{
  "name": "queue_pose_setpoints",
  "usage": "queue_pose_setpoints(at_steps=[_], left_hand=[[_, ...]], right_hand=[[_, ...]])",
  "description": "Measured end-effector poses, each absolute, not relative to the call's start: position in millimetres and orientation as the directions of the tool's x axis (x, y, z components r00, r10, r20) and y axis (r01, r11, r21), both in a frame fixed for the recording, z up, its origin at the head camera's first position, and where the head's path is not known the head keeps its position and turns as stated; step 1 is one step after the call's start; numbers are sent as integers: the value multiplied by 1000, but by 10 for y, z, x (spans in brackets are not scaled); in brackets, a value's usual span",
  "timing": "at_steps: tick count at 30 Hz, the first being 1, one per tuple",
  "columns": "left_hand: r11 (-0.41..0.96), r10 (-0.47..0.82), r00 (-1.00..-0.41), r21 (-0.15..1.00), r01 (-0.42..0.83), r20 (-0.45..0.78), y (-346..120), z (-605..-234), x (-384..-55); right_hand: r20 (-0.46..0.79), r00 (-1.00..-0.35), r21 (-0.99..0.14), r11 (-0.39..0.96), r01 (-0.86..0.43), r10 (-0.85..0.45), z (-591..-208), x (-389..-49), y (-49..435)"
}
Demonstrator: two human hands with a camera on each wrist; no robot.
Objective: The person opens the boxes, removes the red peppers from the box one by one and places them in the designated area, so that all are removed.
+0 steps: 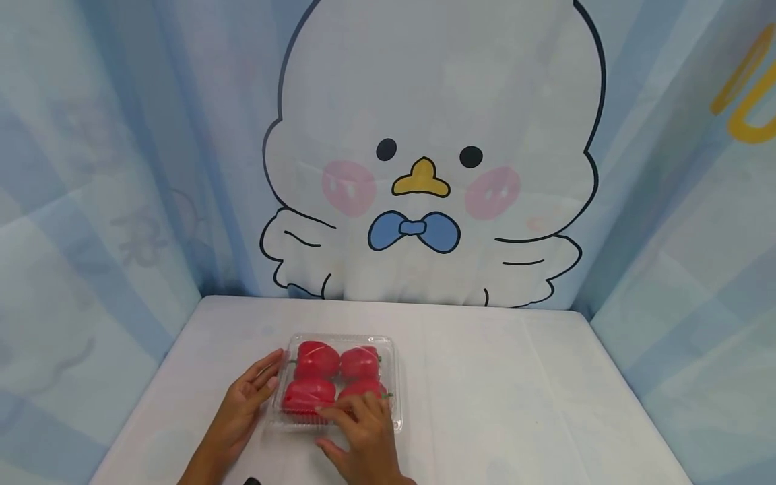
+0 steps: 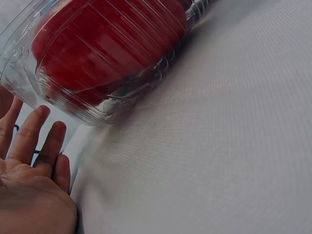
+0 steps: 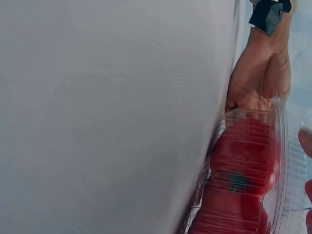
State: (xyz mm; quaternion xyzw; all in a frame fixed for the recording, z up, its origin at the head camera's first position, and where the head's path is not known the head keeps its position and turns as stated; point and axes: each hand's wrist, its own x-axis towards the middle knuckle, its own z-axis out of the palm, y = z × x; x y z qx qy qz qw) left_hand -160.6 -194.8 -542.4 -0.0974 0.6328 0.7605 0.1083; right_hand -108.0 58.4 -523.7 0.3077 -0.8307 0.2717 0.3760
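A clear plastic clamshell box [image 1: 395, 377] stands on the white table and holds several red bell peppers [image 1: 318, 360] with green stems. My left hand [image 1: 242, 403] is at the box's left side, fingertips right at the rim. In the left wrist view, the fingers [image 2: 30, 134] of that hand are extended beside the ribbed plastic wall. Over the front of the box reaches my right hand [image 1: 364, 434], its fingers loosely bent above the lid and its thumb apart, near the front edge. It partly covers the front right pepper. Only its fingertips [image 3: 307, 141] show in the right wrist view.
The white table [image 1: 509, 397] extends to the right of the box. Curtains [image 1: 121, 202] with a printed white bird stand around its back and sides. A dark band [image 3: 267, 15] is strapped on the left forearm.
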Motion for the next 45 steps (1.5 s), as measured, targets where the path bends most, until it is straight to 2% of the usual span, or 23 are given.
queue_pose_setpoints(at_steps=[4,21,33,45], left_hand=[[-164,47,-960,946,-280,-276,-1953,-5421,-1604],[-162,65,-964,950,-267,-260,-1960,-5408,-1592],[-182,71,-964,947,-264,-255,-1966,-5421,-1581],[-188,71,-968,950,-251,-241,-1964,-5417,-1591]], right_hand=[[766,-569,-240,688,-684,-298,-5228,-1060,549],[762,-555,-129,762,-634,-333,-5252,-1091,490],[714,-628,-199,772,-604,-308,-5194,-1058,442],[632,-667,-61,832,-551,-395,-5147,-1071,437]])
